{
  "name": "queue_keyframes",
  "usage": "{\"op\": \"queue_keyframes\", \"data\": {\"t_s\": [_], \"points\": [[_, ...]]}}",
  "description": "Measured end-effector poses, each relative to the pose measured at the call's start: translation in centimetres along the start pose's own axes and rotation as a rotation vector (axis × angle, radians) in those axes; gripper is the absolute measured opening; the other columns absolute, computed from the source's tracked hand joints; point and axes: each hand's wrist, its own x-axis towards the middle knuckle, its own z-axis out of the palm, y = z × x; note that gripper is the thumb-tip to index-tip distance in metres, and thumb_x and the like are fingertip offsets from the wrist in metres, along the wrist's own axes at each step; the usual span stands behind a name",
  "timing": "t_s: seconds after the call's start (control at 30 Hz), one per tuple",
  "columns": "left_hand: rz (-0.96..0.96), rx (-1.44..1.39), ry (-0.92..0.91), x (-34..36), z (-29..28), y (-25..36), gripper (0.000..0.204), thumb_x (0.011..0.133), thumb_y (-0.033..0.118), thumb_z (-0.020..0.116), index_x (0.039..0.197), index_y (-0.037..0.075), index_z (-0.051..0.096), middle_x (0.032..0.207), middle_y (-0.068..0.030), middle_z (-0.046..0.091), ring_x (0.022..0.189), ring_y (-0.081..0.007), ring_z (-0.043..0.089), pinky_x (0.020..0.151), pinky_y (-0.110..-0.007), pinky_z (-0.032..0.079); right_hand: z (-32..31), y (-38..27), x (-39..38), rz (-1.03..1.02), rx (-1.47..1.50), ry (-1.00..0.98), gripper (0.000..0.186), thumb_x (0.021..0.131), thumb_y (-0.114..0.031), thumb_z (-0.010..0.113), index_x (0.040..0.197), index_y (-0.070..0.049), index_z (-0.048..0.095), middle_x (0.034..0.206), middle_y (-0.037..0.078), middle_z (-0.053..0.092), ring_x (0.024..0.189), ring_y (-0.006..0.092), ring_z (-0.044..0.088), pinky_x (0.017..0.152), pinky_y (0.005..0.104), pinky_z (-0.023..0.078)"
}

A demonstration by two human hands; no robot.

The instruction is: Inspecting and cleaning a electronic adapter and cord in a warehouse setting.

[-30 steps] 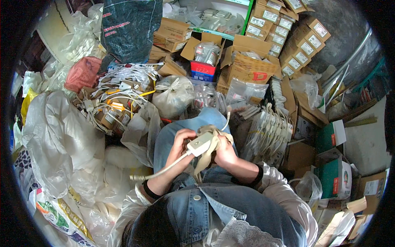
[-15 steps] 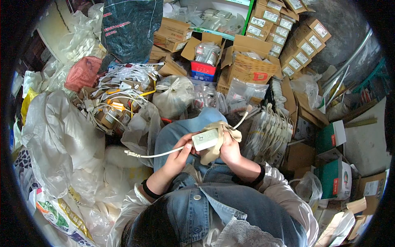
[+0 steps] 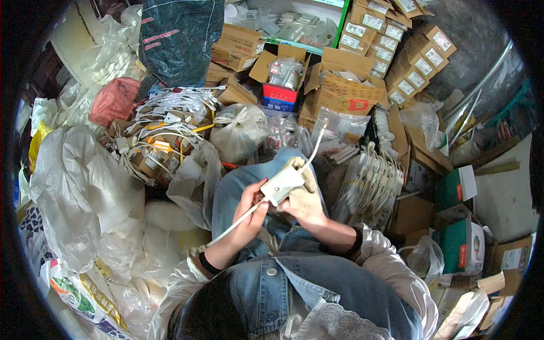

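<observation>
A small white rectangular box with a cable at each end (image 3: 283,186) is held over my lap, tilted. My left hand (image 3: 247,217) grips its lower left end, with the fingers behind and the thumb near the cable outlet. My right hand (image 3: 306,214) has a beige cloth (image 3: 306,199) bunched against the underside and right side of the box. The right thumb lies by the box's lower edge; the other right fingers are mostly hidden. One cable points up and away toward the clear bags, while the other runs down to the left across my left wrist.
To the left lie a heap of white corded units (image 3: 170,113) and a large translucent plastic sack (image 3: 85,192). On the right stands a row of white units with bundled cables (image 3: 371,181). Beyond my knees are an open carton (image 3: 351,85) and a red and blue box (image 3: 279,97).
The white box has turned so its right end points up and away. Its far cable swung upward, its near cable down. The cloth and my right hand shifted below the box.
</observation>
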Motion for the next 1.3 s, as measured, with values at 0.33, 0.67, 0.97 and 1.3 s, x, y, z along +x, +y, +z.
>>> {"op": "queue_keyframes", "data": {"t_s": [0.33,0.67,0.97,1.3], "points": [[0.046,-0.026,-0.007,-0.1,0.4,0.1,0.05,0.097,0.021,0.048,0.137,-0.001,0.027,0.117,-0.0123,0.05,0.108,-0.0177,0.049,0.093,-0.031,0.039,1.0,-1.4,0.0,0.11,-0.446,0.108,0.05,0.086,0.0,0.061,0.131,-0.002,0.04,0.134,0.008,0.041,0.12,0.0184,0.044,0.096,0.0331,0.041],[0.175,0.107,0.314,0.0,-0.6,-0.1,0.048,0.098,0.022,0.043,0.138,0.001,0.027,0.101,-0.0062,0.05,0.082,-0.0121,0.044,0.078,-0.028,0.04,1.5,-1.7,0.7,0.136,-0.444,0.117,0.018,0.092,-0.01,0.051,0.108,-0.003,0.052,0.097,0.005,0.056,0.086,0.0126,0.054,0.077,0.0289,0.046],[0.153,0.033,0.248,0.0,-0.5,-0.6,0.048,0.097,0.022,0.045,0.137,0.0,0.028,0.119,-0.0129,0.049,0.104,-0.0183,0.048,0.092,-0.032,0.038,0.6,-1.0,1.2,0.23,-0.869,-0.134,0.01,0.083,-0.011,0.058,0.092,-0.006,0.061,0.09,0.005,0.062,0.083,0.0201,0.06,0.069,0.0288,0.049],[0.173,0.312,-0.032,0.6,-0.7,0.5,0.042,0.092,0.021,0.051,0.128,-0.001,0.044,0.117,-0.0175,0.053,0.107,-0.028,0.053,0.094,-0.034,0.038,3.0,-2.4,1.7,-0.092,-0.97,0.117,0.022,0.063,-0.012,0.071,0.084,-0.008,0.062,0.076,0.006,0.065,0.073,0.0213,0.064,0.065,0.0321,0.049]]}}
